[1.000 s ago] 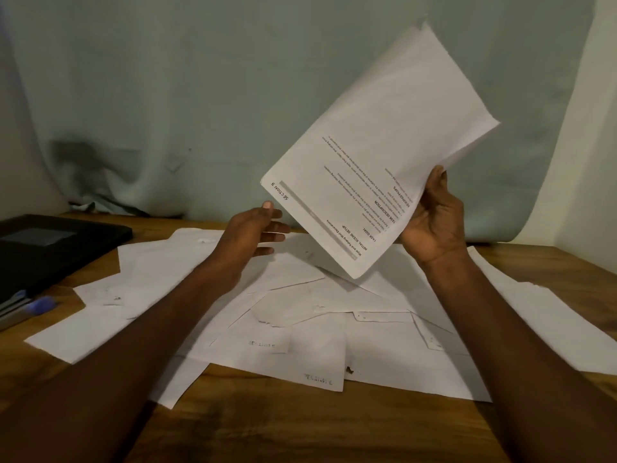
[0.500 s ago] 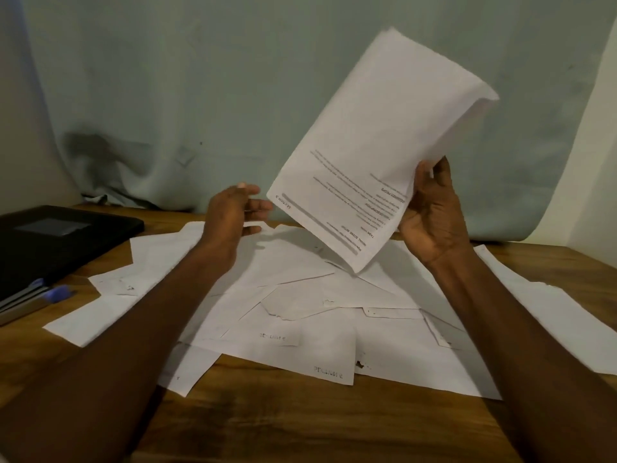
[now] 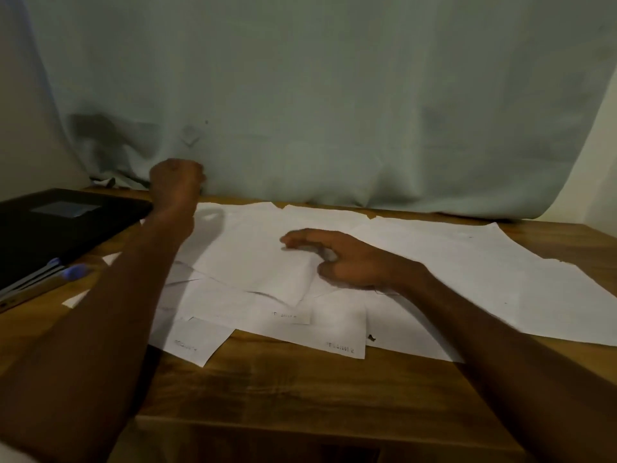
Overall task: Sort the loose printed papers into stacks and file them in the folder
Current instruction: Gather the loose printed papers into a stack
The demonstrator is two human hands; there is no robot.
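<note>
Head view, looking down at a wooden table [image 3: 300,389] with a pale blue-green cloth [image 3: 300,95] hanging behind its far edge. Loose printed papers [image 3: 253,255] lie spread in overlapping, unsorted layers over the middle of the table, reaching from near the far edge to partway toward the near edge and out toward the right edge. Most sheets show blank white sides; a few carry small printed marks near their lower corners, too blurred to read.

The right hand [image 3: 347,262] rests palm down on top of the papers near the middle of the table. Its grip is spread: the fingers [image 3: 300,237] stretch flat toward the left, the thumb lies apart below them, and nothing is pinched.

The left hand [image 3: 175,182] is raised above the far edge of the table, left of the paper pile and just in front of the cloth. Seen from the back, its fingers appear curled inward; the picture is blurred there, and I cannot tell whether it holds anything.

A black folder [image 3: 63,228] lies closed at the far left corner, well apart from the right hand, with a greyish label on its cover. Just beside its near edge lies a pen with a blue cap [image 3: 75,272], close to the left forearm.
</note>
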